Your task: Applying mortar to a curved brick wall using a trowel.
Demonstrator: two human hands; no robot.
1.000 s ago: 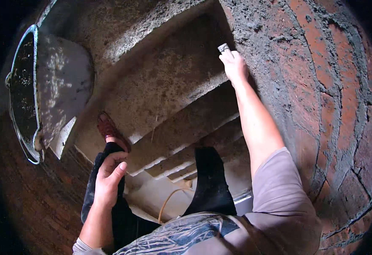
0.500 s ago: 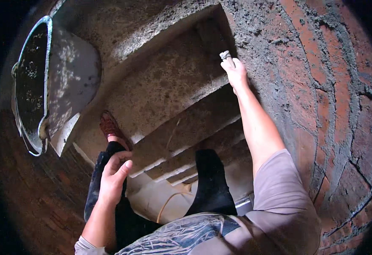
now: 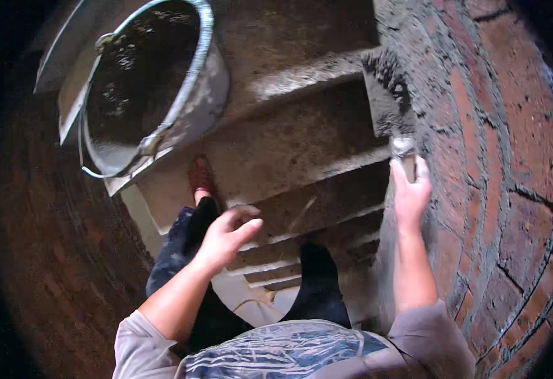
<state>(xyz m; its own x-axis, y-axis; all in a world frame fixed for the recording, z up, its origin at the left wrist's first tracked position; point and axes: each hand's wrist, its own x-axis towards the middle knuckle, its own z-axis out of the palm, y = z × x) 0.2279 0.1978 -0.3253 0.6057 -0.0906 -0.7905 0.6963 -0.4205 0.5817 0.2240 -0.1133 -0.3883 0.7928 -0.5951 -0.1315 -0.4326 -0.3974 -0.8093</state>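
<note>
My right hand [image 3: 410,197] is wrapped round the handle of a trowel [image 3: 374,104]. Its flat blade points away from me along the foot of the wall, with wet grey mortar [image 3: 387,121] on it. The blade lies close to the rough mortar-covered brick wall [image 3: 472,145]; whether it touches is hard to tell. My left hand [image 3: 225,239] hangs over my left leg, holding nothing, its fingers loosely bent and the thumb apart. Ahead of it at the upper left stands a large bucket [image 3: 208,88] with dark wet mortar [image 3: 141,76] inside.
Concrete steps [image 3: 276,145] run down between my legs, with pale worn edges. My left foot in a reddish-brown shoe [image 3: 201,174] rests on one step, beside the bucket. A brick wall [image 3: 62,240] closes in the left side. A thin cable or hose [image 3: 251,303] lies below.
The view has swung left, bringing the bucket further in. My right hand has turned the trowel so its mortar-laden blade now shows by the wall. My left hand stays free.
</note>
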